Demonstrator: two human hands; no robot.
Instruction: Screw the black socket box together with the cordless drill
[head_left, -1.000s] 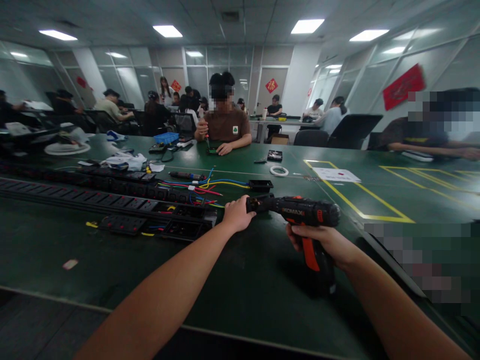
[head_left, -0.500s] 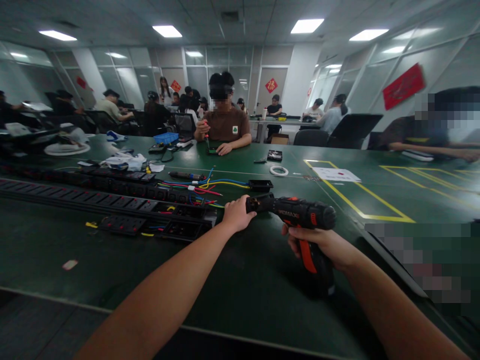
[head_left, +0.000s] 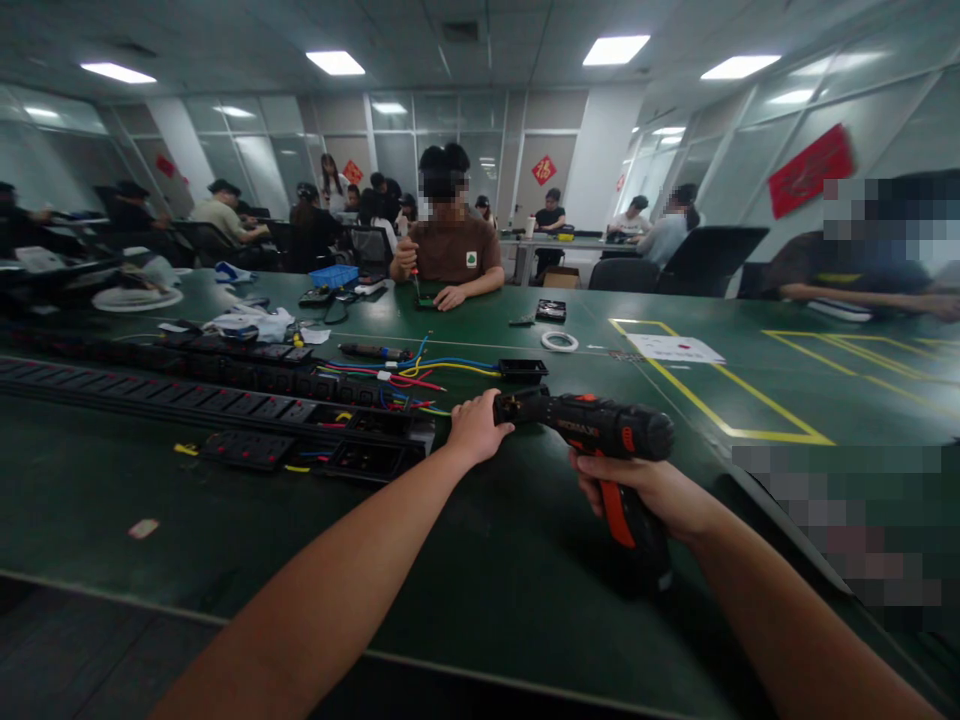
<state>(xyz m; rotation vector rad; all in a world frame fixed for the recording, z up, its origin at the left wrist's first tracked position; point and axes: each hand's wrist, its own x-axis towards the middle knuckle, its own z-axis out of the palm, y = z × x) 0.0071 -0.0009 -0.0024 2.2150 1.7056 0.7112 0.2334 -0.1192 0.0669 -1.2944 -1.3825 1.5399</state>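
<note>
My right hand (head_left: 645,485) is wrapped round the grip of a black and orange cordless drill (head_left: 607,425), which points left. The drill's front end meets a small black plastic housing (head_left: 514,404). My left hand (head_left: 480,428) is closed on that housing from its left side; the bit's tip is too small to make out. Blue, yellow and red wires (head_left: 420,375) lie just behind my left hand, leading towards a second black housing (head_left: 523,370). Left of my hand are long black socket strips (head_left: 225,395) and an open black socket box (head_left: 367,460).
A white ring of tape or tubing (head_left: 559,342), a black box (head_left: 551,310) and a paper sheet (head_left: 679,348) lie farther back on the green table (head_left: 465,580). Across it a person (head_left: 450,240) works with a screwdriver. A blue basket (head_left: 334,276) stands behind the strips.
Both hands, the drill and the housing hold nearly the same place. The view has shifted very slightly.
</note>
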